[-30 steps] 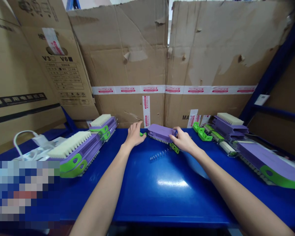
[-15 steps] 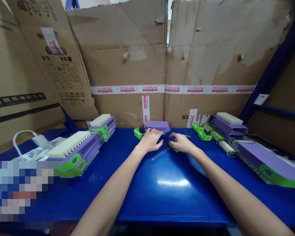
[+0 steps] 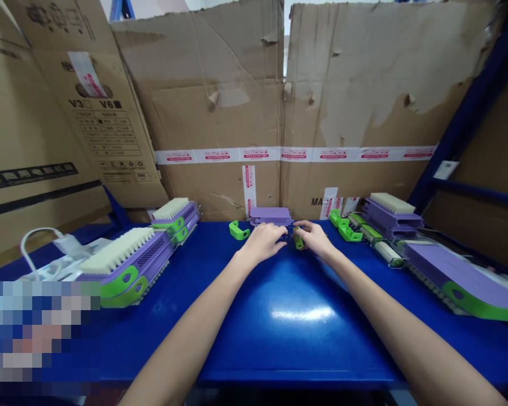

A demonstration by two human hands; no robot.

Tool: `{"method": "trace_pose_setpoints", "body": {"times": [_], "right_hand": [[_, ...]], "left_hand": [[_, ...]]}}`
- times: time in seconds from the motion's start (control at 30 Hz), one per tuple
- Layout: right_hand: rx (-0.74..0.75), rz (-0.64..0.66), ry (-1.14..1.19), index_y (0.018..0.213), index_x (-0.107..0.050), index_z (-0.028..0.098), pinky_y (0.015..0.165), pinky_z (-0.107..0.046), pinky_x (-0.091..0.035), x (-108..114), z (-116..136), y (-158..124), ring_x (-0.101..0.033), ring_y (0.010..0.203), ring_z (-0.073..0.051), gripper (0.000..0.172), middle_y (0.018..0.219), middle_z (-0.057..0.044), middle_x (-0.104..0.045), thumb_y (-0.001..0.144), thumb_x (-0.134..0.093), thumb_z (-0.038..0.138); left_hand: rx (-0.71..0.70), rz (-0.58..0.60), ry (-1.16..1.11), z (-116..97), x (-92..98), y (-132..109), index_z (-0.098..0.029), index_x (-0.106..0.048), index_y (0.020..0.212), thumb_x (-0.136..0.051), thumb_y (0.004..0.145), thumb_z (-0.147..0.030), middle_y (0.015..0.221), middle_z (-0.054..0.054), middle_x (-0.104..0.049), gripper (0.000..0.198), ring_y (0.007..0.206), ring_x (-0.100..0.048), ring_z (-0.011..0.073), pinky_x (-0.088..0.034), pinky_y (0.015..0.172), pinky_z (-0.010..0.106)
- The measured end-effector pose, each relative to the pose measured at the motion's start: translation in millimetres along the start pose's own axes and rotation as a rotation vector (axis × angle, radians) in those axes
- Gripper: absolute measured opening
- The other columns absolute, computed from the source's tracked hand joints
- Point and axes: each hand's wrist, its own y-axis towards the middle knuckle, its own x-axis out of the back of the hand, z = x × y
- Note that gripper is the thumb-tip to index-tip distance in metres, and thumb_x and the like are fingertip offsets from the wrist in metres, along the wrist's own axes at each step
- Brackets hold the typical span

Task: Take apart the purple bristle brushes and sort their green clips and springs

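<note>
Over the middle of the blue table, my left hand (image 3: 263, 242) is closed with its thumb and fingers around a metal coil spring (image 3: 284, 237); most of the spring is hidden. Close beside it, my right hand (image 3: 316, 240) pinches a small green part (image 3: 298, 239) that stands roughly upright. The two hands nearly meet, and whether spring and green part touch I cannot tell. Just behind my hands lies a purple plastic housing (image 3: 271, 215). To its left sits a curved green end cap (image 3: 239, 230).
Stacked purple brushes with cream bristles (image 3: 122, 248) stand at left, beside a white plug and cable (image 3: 65, 242). Purple housings (image 3: 392, 217), green caps (image 3: 347, 230) and a large purple piece (image 3: 465, 276) lie at right. Cardboard (image 3: 220, 113) walls the back.
The spring that lay slanting on the table is now up between my hands, in my left fingers. My right hand has closed on the green part and raised it upright.
</note>
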Motion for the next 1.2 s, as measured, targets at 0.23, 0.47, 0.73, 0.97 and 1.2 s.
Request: {"method": "trace_pose_setpoints", "body": {"times": [0.23,0.47,0.73,0.97,1.2], "right_hand": [[-0.030,0.066,0.479,0.100,-0.060,0.015,0.055,-0.026,-0.051,1.7,-1.8,1.3,-0.062,0.066,-0.015,0.032,0.073,-0.004,-0.066,0.073,-0.069,0.029],[0.354,-0.100,0.401,0.115,-0.056,0.016,0.071,-0.032,-0.050,-5.3,1.0,5.3,-0.064,0.078,-0.018,0.063,0.085,-0.005,-0.071,0.061,-0.076,0.043],[0.506,-0.427,-0.438,0.107,-0.065,0.019,0.082,-0.037,-0.049,41.1,15.4,3.4,-0.064,0.088,-0.023,0.036,0.099,-0.009,-0.070,0.074,-0.064,0.033],[-0.144,-0.320,-1.066,0.118,-0.063,0.025,0.075,-0.035,-0.045,105.8,12.1,0.6,-0.062,0.101,-0.031,0.042,0.111,-0.014,-0.066,0.076,-0.062,0.031],[-0.452,-0.422,-1.021,0.126,-0.056,0.024,0.071,-0.038,-0.037,149.5,0.0,-8.2,-0.056,0.108,-0.034,0.054,0.119,-0.020,-0.059,0.072,-0.063,0.029]], "left_hand": [[0.043,-0.114,-0.139,11.7,-0.9,-1.4,-0.019,-0.064,0.111,-0.053,0.090,-0.028,0.105,0.009,-0.069,0.026,0.100,-0.061,0.0231,-0.045,0.090,0.036],[0.264,0.031,-0.802,22.2,-0.9,4.2,-0.013,-0.067,0.095,-0.046,0.090,-0.035,0.078,0.005,-0.069,0.031,0.065,-0.060,0.0138,-0.047,0.063,0.025],[0.548,0.083,-0.995,46.5,-4.4,-2.3,-0.012,-0.061,0.081,-0.052,0.087,-0.033,0.067,0.002,-0.064,0.023,0.052,-0.053,0.0078,-0.039,0.051,0.020],[0.566,0.123,-0.957,50.4,-10.5,-5.4,-0.013,-0.062,0.084,-0.052,0.087,-0.030,0.066,0.001,-0.063,0.020,0.052,-0.052,0.0073,-0.039,0.051,0.019],[0.553,0.104,-0.958,50.0,-11.0,-5.1,-0.012,-0.062,0.087,-0.052,0.088,-0.029,0.066,0.001,-0.062,0.020,0.053,-0.052,0.0075,-0.039,0.051,0.020]]}}
